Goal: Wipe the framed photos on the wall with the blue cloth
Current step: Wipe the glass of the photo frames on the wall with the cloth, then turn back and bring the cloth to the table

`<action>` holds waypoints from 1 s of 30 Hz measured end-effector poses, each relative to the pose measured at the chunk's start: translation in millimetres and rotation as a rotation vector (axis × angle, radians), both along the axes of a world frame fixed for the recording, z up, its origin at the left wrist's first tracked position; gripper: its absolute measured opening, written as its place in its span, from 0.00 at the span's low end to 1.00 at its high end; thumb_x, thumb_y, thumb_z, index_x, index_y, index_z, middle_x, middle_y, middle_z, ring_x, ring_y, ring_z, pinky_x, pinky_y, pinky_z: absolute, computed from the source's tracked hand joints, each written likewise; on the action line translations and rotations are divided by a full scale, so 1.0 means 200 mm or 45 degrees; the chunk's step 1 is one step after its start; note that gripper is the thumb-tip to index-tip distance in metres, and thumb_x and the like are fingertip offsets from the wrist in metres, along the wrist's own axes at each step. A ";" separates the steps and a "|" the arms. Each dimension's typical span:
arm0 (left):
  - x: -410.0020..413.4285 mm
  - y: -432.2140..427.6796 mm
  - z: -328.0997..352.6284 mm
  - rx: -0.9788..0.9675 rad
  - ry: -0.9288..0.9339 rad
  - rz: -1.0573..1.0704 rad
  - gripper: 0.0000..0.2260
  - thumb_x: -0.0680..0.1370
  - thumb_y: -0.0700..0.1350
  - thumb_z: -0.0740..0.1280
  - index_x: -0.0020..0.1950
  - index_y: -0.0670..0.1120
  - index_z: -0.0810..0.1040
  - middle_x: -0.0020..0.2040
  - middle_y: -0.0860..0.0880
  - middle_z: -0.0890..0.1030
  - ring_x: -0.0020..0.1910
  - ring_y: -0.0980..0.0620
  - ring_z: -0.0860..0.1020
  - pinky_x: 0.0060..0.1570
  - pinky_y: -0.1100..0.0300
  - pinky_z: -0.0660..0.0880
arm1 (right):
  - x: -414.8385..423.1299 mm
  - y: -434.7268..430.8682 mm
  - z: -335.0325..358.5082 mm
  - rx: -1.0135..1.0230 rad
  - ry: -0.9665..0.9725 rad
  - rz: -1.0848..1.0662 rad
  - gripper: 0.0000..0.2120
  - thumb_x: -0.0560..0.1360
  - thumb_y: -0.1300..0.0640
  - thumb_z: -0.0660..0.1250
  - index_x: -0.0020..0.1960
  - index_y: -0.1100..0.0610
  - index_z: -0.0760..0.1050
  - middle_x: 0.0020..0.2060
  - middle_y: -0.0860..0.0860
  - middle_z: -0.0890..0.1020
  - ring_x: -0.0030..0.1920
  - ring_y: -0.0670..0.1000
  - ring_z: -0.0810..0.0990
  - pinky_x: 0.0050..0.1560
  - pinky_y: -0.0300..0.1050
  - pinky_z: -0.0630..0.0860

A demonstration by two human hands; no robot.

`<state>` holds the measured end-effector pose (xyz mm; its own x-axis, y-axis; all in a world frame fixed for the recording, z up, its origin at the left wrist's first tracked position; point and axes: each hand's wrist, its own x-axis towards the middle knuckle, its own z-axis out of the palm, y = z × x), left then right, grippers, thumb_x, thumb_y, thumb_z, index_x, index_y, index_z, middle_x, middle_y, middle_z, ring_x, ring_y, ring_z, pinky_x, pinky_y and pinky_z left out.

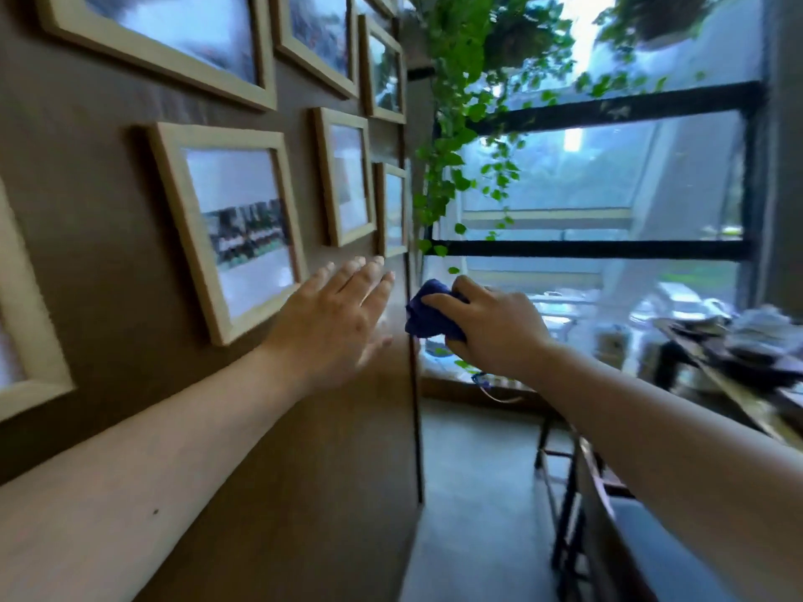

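Several light wooden framed photos hang on the brown wall at the left. The nearest one shows a row of people; two smaller frames hang to its right. My left hand is flat and open with fingers spread, just below and right of the nearest frame, close to the wall. My right hand is closed around a bunched blue cloth, held in the air beside the wall's end edge, apart from any frame.
Green trailing vines hang at the wall's end in front of a large black-framed window. A cluttered table and dark chair frames stand at the right. Grey floor runs between wall and furniture.
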<state>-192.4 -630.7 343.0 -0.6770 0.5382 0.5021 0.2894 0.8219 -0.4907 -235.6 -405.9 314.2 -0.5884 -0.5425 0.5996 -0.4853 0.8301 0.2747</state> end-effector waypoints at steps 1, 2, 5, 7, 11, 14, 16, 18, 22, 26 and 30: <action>0.00 0.05 -0.04 -0.004 -0.018 -0.043 0.32 0.76 0.59 0.63 0.74 0.41 0.63 0.73 0.39 0.68 0.71 0.40 0.67 0.68 0.43 0.66 | 0.04 0.06 -0.02 -0.001 -0.002 -0.035 0.22 0.67 0.51 0.70 0.60 0.52 0.74 0.45 0.55 0.78 0.32 0.58 0.77 0.28 0.42 0.64; 0.00 0.13 -0.08 -0.005 -0.029 -0.097 0.32 0.75 0.59 0.65 0.73 0.41 0.65 0.72 0.39 0.70 0.70 0.40 0.69 0.66 0.43 0.68 | 0.10 0.14 -0.05 0.002 -0.029 -0.076 0.22 0.67 0.51 0.70 0.60 0.52 0.74 0.45 0.55 0.78 0.31 0.59 0.77 0.28 0.42 0.66; 0.00 0.34 -0.18 0.031 -0.114 -0.252 0.33 0.73 0.59 0.67 0.71 0.41 0.68 0.70 0.38 0.72 0.68 0.39 0.71 0.65 0.43 0.70 | 0.23 0.35 -0.12 0.009 -0.154 -0.210 0.25 0.66 0.51 0.69 0.63 0.52 0.73 0.48 0.56 0.77 0.33 0.62 0.77 0.28 0.49 0.73; 0.00 0.49 -0.25 0.006 -0.168 -0.343 0.33 0.74 0.60 0.65 0.72 0.41 0.66 0.71 0.39 0.70 0.69 0.40 0.70 0.66 0.43 0.69 | 0.31 0.51 -0.17 0.013 -0.208 -0.324 0.28 0.66 0.50 0.69 0.65 0.51 0.71 0.49 0.55 0.77 0.36 0.62 0.78 0.29 0.49 0.71; -0.01 0.85 -0.38 -0.046 -0.264 -0.527 0.32 0.76 0.61 0.62 0.72 0.41 0.66 0.72 0.39 0.69 0.70 0.40 0.68 0.67 0.44 0.69 | 0.52 0.88 -0.34 -0.059 -0.296 -0.538 0.29 0.68 0.47 0.68 0.67 0.51 0.69 0.52 0.53 0.76 0.40 0.60 0.79 0.31 0.47 0.72; 0.00 1.12 -0.47 -0.068 -0.326 -0.694 0.31 0.74 0.59 0.65 0.70 0.39 0.69 0.68 0.37 0.73 0.66 0.38 0.73 0.64 0.43 0.72 | 0.69 1.13 -0.49 -0.168 -0.328 -0.628 0.27 0.68 0.49 0.66 0.66 0.52 0.70 0.51 0.54 0.77 0.42 0.60 0.80 0.31 0.49 0.76; 0.03 1.35 -0.57 -0.105 -0.394 -0.803 0.32 0.75 0.59 0.63 0.71 0.39 0.67 0.70 0.37 0.72 0.68 0.38 0.71 0.66 0.44 0.71 | 0.82 1.32 -0.62 -0.210 -0.355 -0.720 0.27 0.68 0.49 0.66 0.66 0.52 0.70 0.51 0.54 0.77 0.43 0.60 0.80 0.31 0.49 0.76; 0.06 1.56 -0.66 -0.117 -0.449 -0.867 0.32 0.76 0.60 0.61 0.73 0.40 0.66 0.71 0.39 0.70 0.69 0.39 0.69 0.67 0.45 0.68 | 0.94 1.49 -0.73 -0.211 -0.386 -0.825 0.28 0.68 0.48 0.65 0.67 0.52 0.69 0.53 0.54 0.77 0.44 0.60 0.80 0.33 0.50 0.76; 0.20 2.01 -0.89 -0.182 -0.570 -1.017 0.33 0.76 0.61 0.58 0.74 0.41 0.63 0.73 0.40 0.68 0.70 0.40 0.68 0.70 0.46 0.64 | 1.20 1.82 -0.97 -0.290 -0.458 -1.008 0.29 0.67 0.48 0.66 0.68 0.52 0.69 0.55 0.54 0.77 0.47 0.60 0.80 0.35 0.52 0.77; 0.37 2.35 -1.08 -0.193 -0.671 -1.133 0.33 0.75 0.60 0.62 0.74 0.41 0.64 0.72 0.40 0.70 0.70 0.41 0.68 0.69 0.47 0.65 | 1.47 2.06 -1.18 -0.433 -0.490 -1.156 0.31 0.64 0.48 0.69 0.66 0.53 0.70 0.51 0.52 0.79 0.43 0.58 0.81 0.30 0.48 0.75; 0.51 2.65 -1.26 -0.252 -0.786 -1.245 0.34 0.76 0.62 0.57 0.75 0.42 0.62 0.73 0.41 0.68 0.72 0.42 0.66 0.70 0.46 0.63 | 1.78 2.29 -1.44 -0.507 -0.557 -1.324 0.30 0.65 0.47 0.69 0.65 0.55 0.71 0.49 0.52 0.79 0.42 0.57 0.81 0.30 0.46 0.73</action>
